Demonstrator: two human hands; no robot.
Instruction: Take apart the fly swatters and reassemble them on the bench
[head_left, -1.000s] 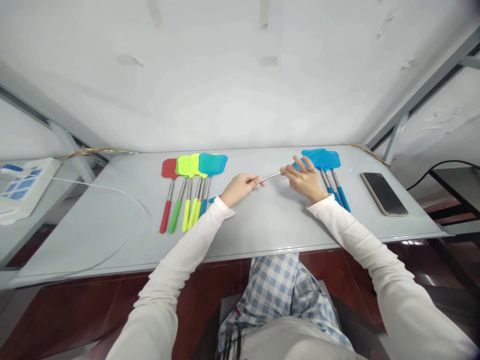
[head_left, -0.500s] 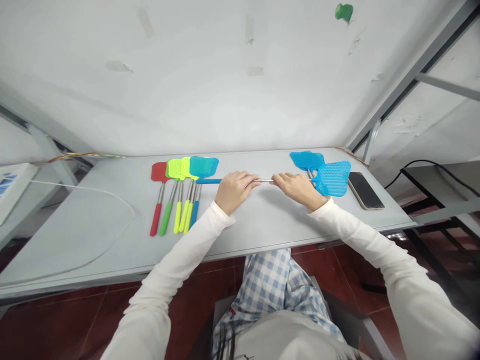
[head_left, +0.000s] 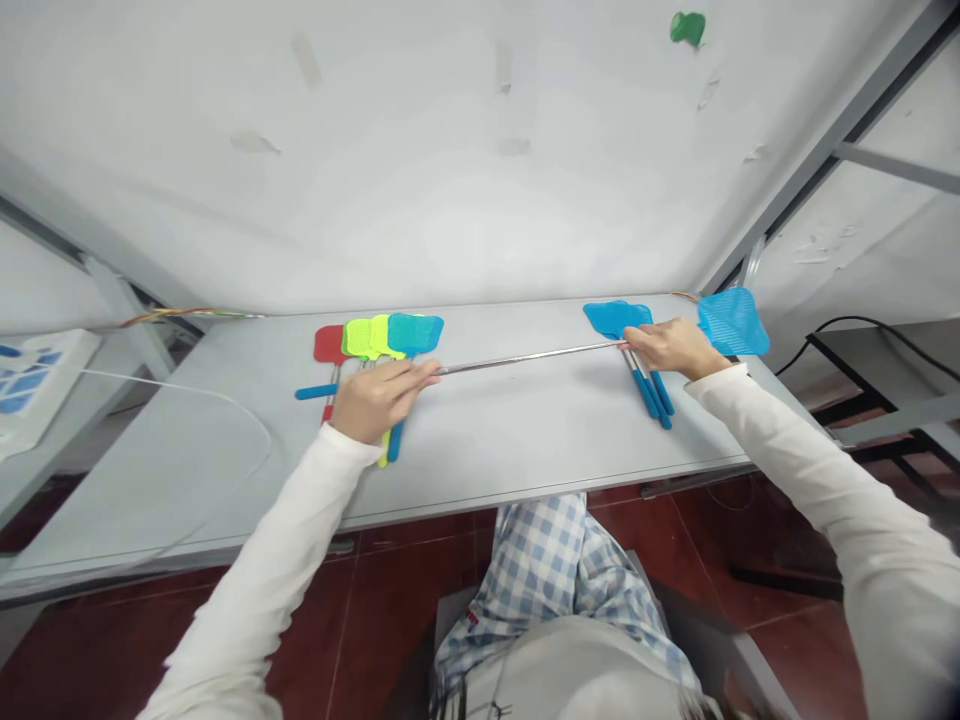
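A blue fly swatter [head_left: 733, 321] with a long, drawn-out metal rod is held level above the table. My left hand [head_left: 377, 398] is closed round its handle side, the blue grip end sticking out to the left. On the rod near the swatter head, my right hand [head_left: 670, 347] is closed. Below my left hand lies a row of fly swatters: a red swatter [head_left: 328, 344], yellow-green swatters [head_left: 358, 337] and a teal-blue swatter [head_left: 415, 333], their handles partly hidden. Several blue swatters [head_left: 613, 318] lie stacked under my right hand.
The grey table [head_left: 517, 440] stands against a white wall. A white cable [head_left: 255, 415] runs across its left part. At the far left sits a white box with blue patterns [head_left: 45, 385]. Metal frame bars [head_left: 817, 150] rise on the right, beside a dark stand [head_left: 862, 370].
My hands have moved apart, left hand to the left and right hand to the right. The swatter's metal rod between them has lengthened greatly. My right arm now covers the phone's place.
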